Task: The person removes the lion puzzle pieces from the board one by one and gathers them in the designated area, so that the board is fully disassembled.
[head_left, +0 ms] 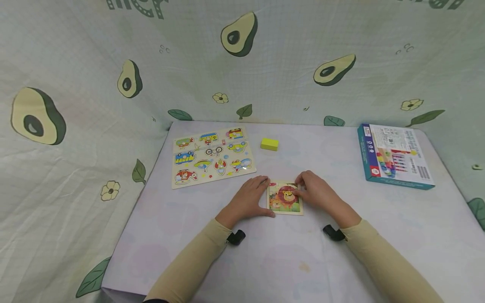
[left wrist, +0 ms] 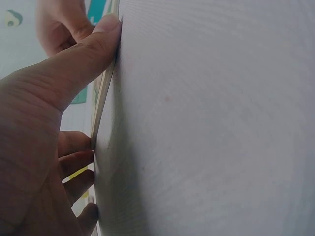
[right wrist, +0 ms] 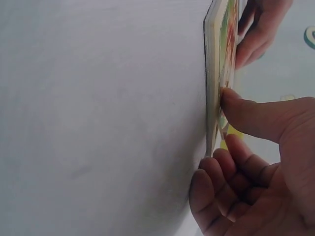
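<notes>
A small square lion jigsaw puzzle [head_left: 286, 200] with a pale wooden frame lies flat on the table between both hands. The left hand [head_left: 248, 198] holds it from the left: its thumb is against the near edge, the fingers at the far left corner. At the upper right corner the right hand [head_left: 316, 191] pinches a puzzle piece [right wrist: 223, 132] between thumb and index finger, one edge of it tilted up from the frame. In the right wrist view its other fingers curl beside the frame and touch the table. The fingers hide most of that piece.
A larger wooden board [head_left: 212, 158] with vehicle pictures lies to the far left. Just right of it sits a yellow block [head_left: 269, 144]. A boxed set [head_left: 398, 155] rests at the back right. Cloth printed with avocados [head_left: 238, 35] hangs behind the table.
</notes>
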`<state>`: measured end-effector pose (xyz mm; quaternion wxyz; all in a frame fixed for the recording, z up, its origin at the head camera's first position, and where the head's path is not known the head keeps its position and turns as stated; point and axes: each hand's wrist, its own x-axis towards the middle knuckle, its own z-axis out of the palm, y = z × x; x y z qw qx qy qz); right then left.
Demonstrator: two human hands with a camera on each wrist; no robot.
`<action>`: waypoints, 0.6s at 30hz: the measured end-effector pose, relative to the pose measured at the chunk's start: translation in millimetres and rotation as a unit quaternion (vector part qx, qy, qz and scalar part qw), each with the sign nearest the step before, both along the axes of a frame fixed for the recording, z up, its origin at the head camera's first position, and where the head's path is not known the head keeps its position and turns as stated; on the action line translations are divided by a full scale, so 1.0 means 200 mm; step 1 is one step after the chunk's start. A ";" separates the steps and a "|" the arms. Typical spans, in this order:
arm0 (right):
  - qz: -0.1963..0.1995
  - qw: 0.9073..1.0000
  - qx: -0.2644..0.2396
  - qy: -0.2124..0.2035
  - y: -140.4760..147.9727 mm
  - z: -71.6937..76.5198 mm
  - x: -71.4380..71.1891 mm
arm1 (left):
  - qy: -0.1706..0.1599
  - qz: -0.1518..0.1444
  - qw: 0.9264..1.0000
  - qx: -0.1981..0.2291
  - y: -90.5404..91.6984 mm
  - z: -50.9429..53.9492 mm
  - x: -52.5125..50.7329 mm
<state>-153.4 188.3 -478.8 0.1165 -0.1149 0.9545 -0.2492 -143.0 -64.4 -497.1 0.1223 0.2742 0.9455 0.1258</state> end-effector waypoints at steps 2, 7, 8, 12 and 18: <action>0.001 1.000 -0.004 -0.004 0.00 0.00 0.00 | 0.000 -0.001 1.000 0.001 0.00 0.00 0.00; 0.004 1.000 -0.014 -0.003 0.01 -0.01 -0.01 | 0.003 -0.002 1.000 0.002 0.00 0.00 0.00; 0.004 1.000 -0.016 -0.003 0.01 -0.01 -0.01 | 0.003 -0.003 1.000 0.003 0.00 0.00 0.00; 0.002 1.000 -0.019 -0.007 0.01 0.00 -0.01 | 0.004 -0.003 1.000 0.004 -0.01 0.00 0.00; 0.010 0.999 -0.041 -0.003 0.01 0.01 0.00 | 0.000 -0.007 1.000 0.009 -0.01 0.01 0.00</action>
